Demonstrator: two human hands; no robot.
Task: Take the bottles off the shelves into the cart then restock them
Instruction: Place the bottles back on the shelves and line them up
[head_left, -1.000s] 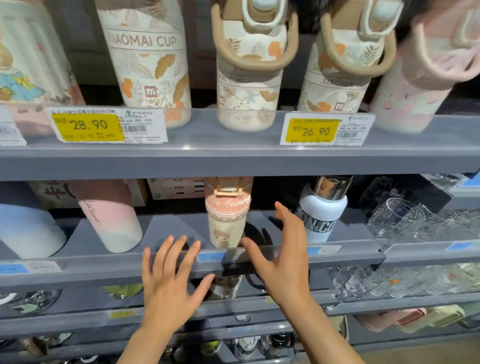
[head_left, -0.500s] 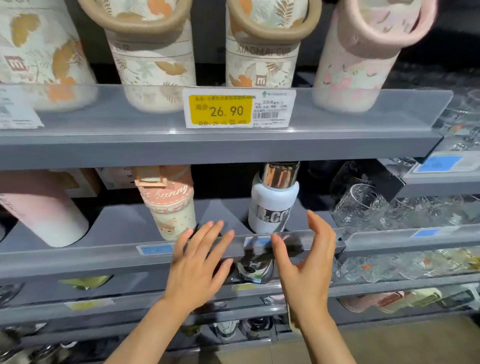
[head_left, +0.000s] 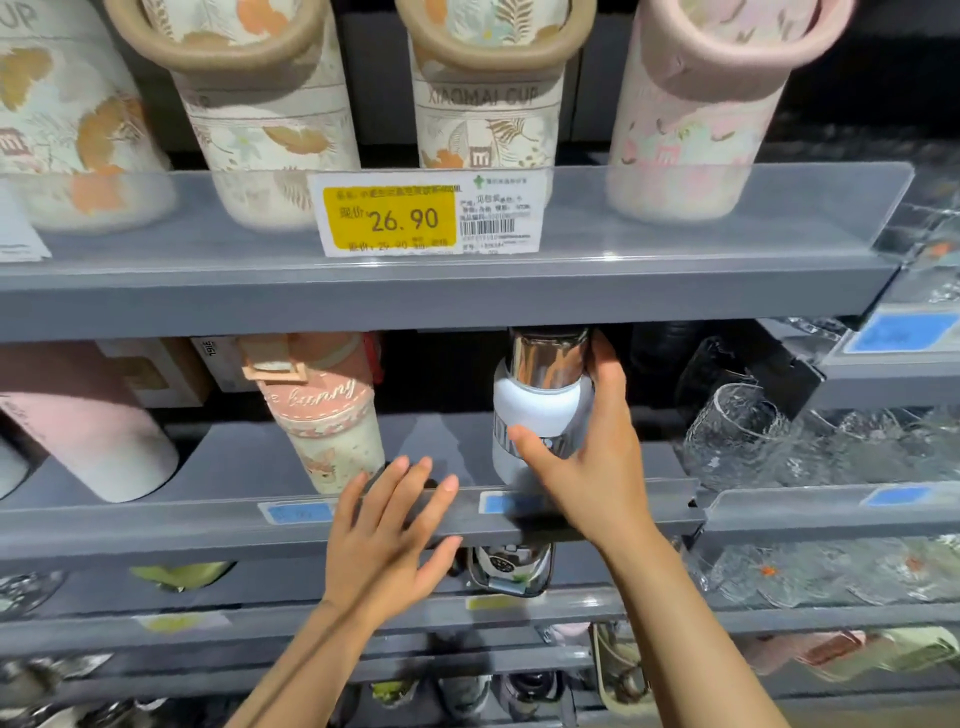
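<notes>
Right hand (head_left: 587, 467) now grips white bottle (head_left: 537, 410); left hand (head_left: 389, 540) open

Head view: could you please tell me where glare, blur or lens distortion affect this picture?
Head view: the white bottle has bright glare on its chrome cap; the upper cups lean outward from wide-angle distortion; the glassware at right is smeared; the right hand and left hand are fairly sharp; the price tag reads 26.90.

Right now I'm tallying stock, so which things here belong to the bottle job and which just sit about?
Job: white bottle with chrome cap, gripped by right hand; left hand; pink-lidded bunny cup.
Sitting about: yellow price tag; clear glass cups.
</notes>
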